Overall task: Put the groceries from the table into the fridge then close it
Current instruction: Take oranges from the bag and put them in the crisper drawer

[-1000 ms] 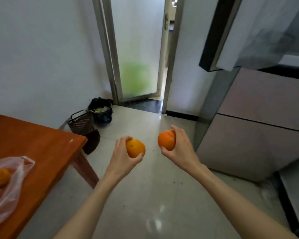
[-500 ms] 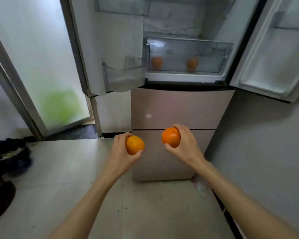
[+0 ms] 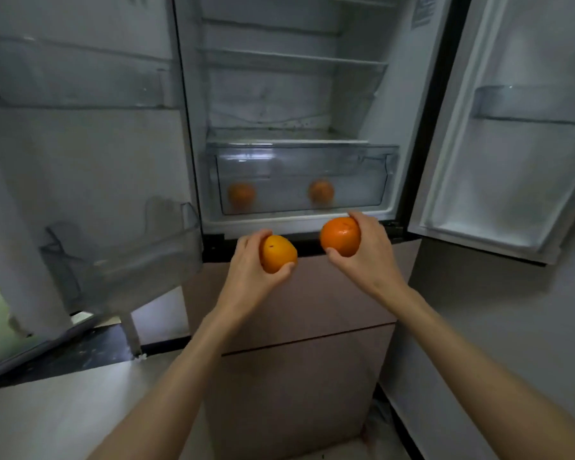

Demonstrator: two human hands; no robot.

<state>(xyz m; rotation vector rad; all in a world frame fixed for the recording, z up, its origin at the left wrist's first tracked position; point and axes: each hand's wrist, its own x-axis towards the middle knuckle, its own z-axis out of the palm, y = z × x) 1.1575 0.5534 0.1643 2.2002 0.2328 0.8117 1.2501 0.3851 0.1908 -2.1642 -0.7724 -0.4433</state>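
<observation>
My left hand (image 3: 246, 263) grips a yellow-orange orange (image 3: 277, 254), and my right hand (image 3: 369, 250) grips a deeper orange one (image 3: 340, 236). Both hands hover just below the front lip of the open fridge (image 3: 279, 104), which fills the view ahead. Behind the clear front of the fridge's crisper drawer (image 3: 299, 161) lie two more oranges, one at the left (image 3: 242, 194) and one near the middle (image 3: 321, 191). The glass shelves above the drawer hold nothing that I can see.
The left fridge door (image 3: 80, 161) swings out with clear bins (image 3: 120, 257); the right door (image 3: 512, 127) is open too. Pink lower drawers (image 3: 296, 327) sit under my hands. Pale floor (image 3: 47, 410) lies at lower left, a grey wall (image 3: 512, 327) on the right.
The view swung from the table and doorway to the fridge and then closed in on it. Both hands kept their oranges and rose toward the fridge's lower edge.
</observation>
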